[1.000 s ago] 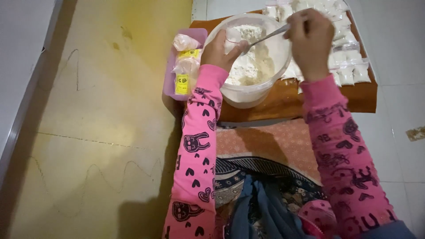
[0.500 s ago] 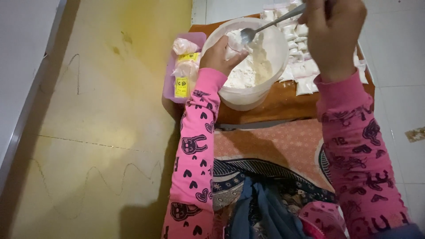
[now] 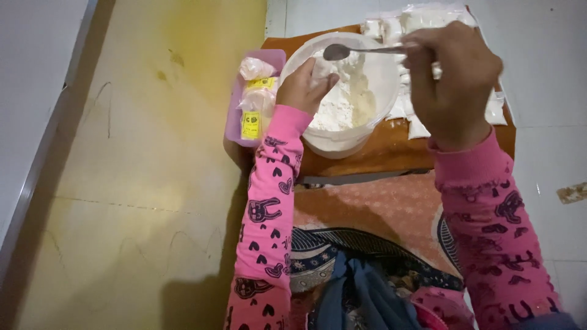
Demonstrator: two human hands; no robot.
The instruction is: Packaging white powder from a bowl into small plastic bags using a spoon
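A white plastic tub half full of white flour stands on a low wooden board. My left hand rests over the tub's near-left rim and holds a small clear bag partly filled with flour. My right hand grips a metal spoon by its handle. The spoon's bowl hovers level just above the bag's mouth, over the tub. Both arms wear pink patterned sleeves.
A lilac tray with bagged packets carrying yellow labels lies left of the tub. Several small filled flour bags lie on the board behind and right of the tub. Yellow floor is at left, white tiles at right, patterned cloth on my lap.
The spoon came out of the flour, rose toward the bag, and now sits level over the bag's mouth. My right hand swung up and back down. My left hand stayed on the bag.
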